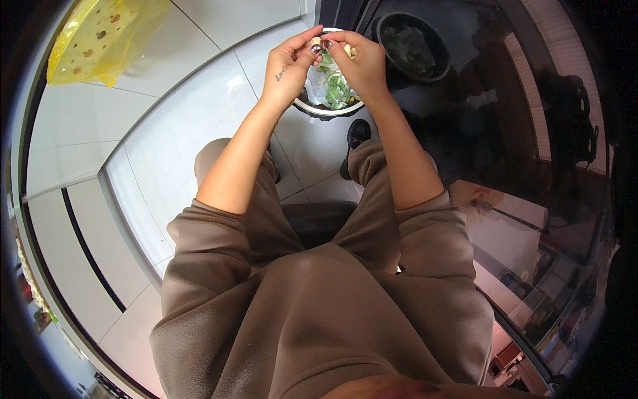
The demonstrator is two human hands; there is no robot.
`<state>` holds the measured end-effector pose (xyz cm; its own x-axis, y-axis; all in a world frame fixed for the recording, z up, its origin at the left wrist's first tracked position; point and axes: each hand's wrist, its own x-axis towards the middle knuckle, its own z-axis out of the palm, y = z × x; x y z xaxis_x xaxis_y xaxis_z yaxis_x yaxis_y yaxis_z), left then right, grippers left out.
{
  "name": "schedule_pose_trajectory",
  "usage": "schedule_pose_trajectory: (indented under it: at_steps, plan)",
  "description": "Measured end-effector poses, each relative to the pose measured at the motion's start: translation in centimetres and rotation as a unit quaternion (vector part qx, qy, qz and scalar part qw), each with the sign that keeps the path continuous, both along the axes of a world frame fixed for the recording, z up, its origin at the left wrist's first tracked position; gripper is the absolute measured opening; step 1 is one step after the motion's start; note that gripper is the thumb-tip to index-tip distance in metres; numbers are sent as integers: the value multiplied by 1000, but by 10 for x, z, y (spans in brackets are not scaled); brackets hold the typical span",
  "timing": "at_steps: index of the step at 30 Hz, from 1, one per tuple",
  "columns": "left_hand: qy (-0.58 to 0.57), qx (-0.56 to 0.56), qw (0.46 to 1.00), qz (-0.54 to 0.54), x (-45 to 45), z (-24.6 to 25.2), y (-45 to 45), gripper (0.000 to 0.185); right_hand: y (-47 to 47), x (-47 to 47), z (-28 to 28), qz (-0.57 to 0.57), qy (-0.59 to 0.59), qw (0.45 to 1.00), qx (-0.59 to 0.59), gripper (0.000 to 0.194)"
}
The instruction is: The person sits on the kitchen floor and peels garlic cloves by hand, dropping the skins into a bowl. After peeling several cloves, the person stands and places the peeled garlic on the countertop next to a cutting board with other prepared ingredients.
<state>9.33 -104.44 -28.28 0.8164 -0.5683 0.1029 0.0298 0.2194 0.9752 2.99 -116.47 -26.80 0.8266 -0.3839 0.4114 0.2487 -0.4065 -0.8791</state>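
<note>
Over a round waste bin (329,112) with a pale rim, both of my hands meet, fingertips close together. Between the thumb and fingers of my left hand (288,65) is a small pale piece (316,42), which looks like a garlic clove. The thumb and forefinger of my right hand (363,61) pinch at the same spot. More pale pieces (351,51), perhaps cloves, show by the right palm; my curled fingers hide how they are held. Green leaf scraps (338,91) and whitish plastic lie inside the bin.
A glossy black panel (478,129) stands close on my right and mirrors the bin. Light cabinet fronts (70,239) curve along the left. A yellow plastic bag (99,45) hangs at upper left. My black shoe (358,133) is near the bin on the tiled floor (199,114).
</note>
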Motion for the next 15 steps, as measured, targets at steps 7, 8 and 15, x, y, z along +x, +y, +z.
schedule_pose_trajectory:
  at_steps: [7, 8, 15]
  plan:
    - [-53, 26, 998, -7, -3, 0, 1, 29, 0, -3, 5, -27, -30, 995, -93, 13]
    - [-63, 27, 998, 3, -3, 0, 1, 28, 0, -3, 6, -32, -41, 992, -114, 13]
    - [-226, 73, 970, 47, -2, 0, 2, 27, 1, -3, 4, -25, -51, 991, -121, 11]
